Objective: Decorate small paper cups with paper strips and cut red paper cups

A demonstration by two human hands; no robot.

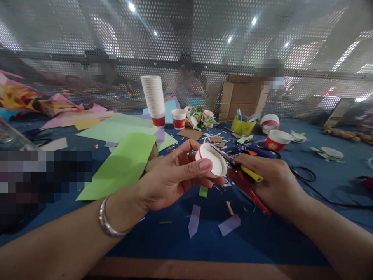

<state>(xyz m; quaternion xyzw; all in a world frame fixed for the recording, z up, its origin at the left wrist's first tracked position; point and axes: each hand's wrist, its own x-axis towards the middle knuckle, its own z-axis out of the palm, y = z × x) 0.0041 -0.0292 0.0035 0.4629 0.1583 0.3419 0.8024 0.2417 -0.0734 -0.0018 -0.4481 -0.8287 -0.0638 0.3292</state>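
My left hand [171, 175] pinches a small white paper cup bottom with a red edge [211, 159], thumb pressed on its flat face. My right hand [269, 181] grips a pair of scissors with yellow and red handles [247, 177]; the blades reach to the cup piece's right edge. Both hands hover just above a blue table cover [204, 237]. A silver bracelet [109, 221] circles my left wrist.
Green paper sheets [125, 161] lie left of my hands. A tall stack of white cups [153, 99], single red-and-white cups [179, 118] [276, 140], a yellow-green tub [243, 125], cardboard [243, 95], a tape roll [270, 122], a black cable [309, 177] and paper scraps cover the table. A perforated screen stands behind.
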